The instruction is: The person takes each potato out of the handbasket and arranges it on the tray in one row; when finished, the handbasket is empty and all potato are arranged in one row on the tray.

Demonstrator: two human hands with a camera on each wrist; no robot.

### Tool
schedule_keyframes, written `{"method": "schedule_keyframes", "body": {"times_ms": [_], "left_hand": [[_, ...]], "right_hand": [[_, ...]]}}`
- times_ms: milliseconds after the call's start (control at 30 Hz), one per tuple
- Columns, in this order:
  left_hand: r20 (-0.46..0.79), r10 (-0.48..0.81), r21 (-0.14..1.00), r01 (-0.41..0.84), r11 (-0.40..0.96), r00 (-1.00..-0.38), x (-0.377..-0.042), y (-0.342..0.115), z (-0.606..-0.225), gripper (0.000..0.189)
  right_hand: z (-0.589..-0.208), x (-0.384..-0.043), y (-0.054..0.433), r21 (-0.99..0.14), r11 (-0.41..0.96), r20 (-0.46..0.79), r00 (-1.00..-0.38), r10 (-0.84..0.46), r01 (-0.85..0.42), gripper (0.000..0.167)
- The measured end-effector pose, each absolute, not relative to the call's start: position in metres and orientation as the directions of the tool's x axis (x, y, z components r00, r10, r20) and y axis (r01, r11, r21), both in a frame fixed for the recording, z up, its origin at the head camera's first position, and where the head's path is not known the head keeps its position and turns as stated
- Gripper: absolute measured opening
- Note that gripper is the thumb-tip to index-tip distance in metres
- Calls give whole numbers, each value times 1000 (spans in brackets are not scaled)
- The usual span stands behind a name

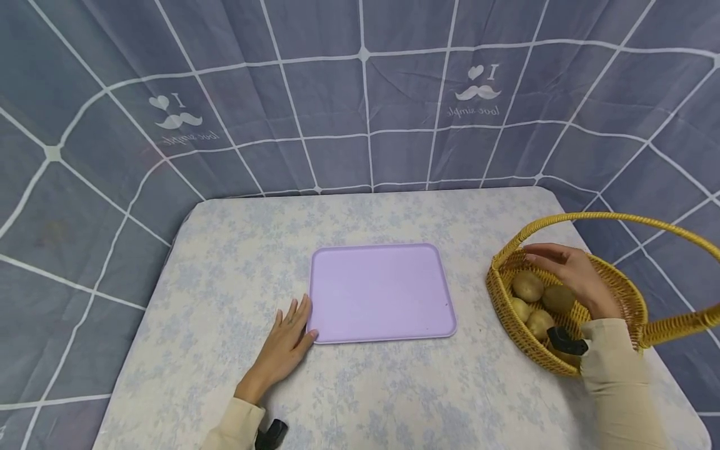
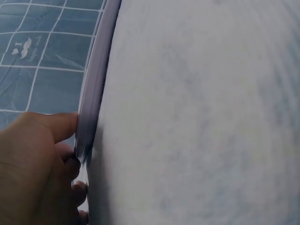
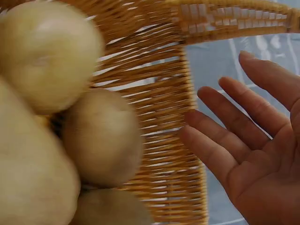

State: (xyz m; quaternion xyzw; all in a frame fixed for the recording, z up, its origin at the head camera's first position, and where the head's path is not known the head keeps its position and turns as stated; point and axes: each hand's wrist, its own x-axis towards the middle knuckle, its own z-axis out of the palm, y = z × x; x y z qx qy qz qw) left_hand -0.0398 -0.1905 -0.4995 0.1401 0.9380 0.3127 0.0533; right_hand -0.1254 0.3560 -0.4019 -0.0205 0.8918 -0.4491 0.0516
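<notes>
A shallow lilac tray (image 1: 382, 292) lies flat on the table. My left hand (image 1: 285, 345) rests at its near left corner, fingers extended along the left side and thumb against the front edge. In the left wrist view, the left thumb (image 2: 63, 126) touches the rim of the tray (image 2: 93, 93). To the right stands a yellow-brown wicker basket (image 1: 506, 322) with several potatoes (image 1: 527, 286) inside. My right hand (image 1: 574, 272) is over the basket with nothing in it. The right wrist view shows its fingers spread beside the basket wall (image 3: 164, 122), with potatoes (image 3: 101, 136) to the left.
The tall arched handle (image 1: 619, 217) of the basket rises around the right forearm. A pale floral cloth (image 1: 394, 394) covers the table. Blue-grey curtains (image 1: 315, 94) with white lines hang behind and at both sides.
</notes>
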Motion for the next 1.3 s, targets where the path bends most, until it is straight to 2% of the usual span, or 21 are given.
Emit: {"method": "schedule_keyframes", "body": {"times_ms": [233, 467, 700, 800, 1067, 1200, 1300], "left_hand": [[-4, 291, 605, 230, 762, -957, -40, -190, -500, 66], [-5, 286, 608, 224, 762, -958, -41, -189, -502, 66], [-1, 285, 610, 225, 760, -959, -41, -188, -503, 65], [-1, 282, 609, 223, 761, -960, -41, -188, -504, 65], [9, 272, 614, 220, 758, -962, -41, -188, -503, 65], [6, 271, 614, 217, 759, -963, -41, -189, -503, 65], [5, 268, 614, 214, 760, -963, -40, -189, -504, 65]], "right_hand": [[-419, -128, 354, -804, 592, -76, -979, -188, -52, 46], [-423, -127, 354, -798, 602, -135, -973, -185, -3, 50], [-427, -127, 361, -833, 536, -276, -941, -195, 133, 56], [-430, -129, 363, -834, 538, -282, -933, -225, 122, 56], [-430, -127, 365, -898, 369, -359, -883, -302, 239, 63], [-432, -126, 362, -872, 465, -335, -879, -338, 154, 62], [-434, -126, 360, -818, 574, -278, -897, -345, 33, 59]]}}
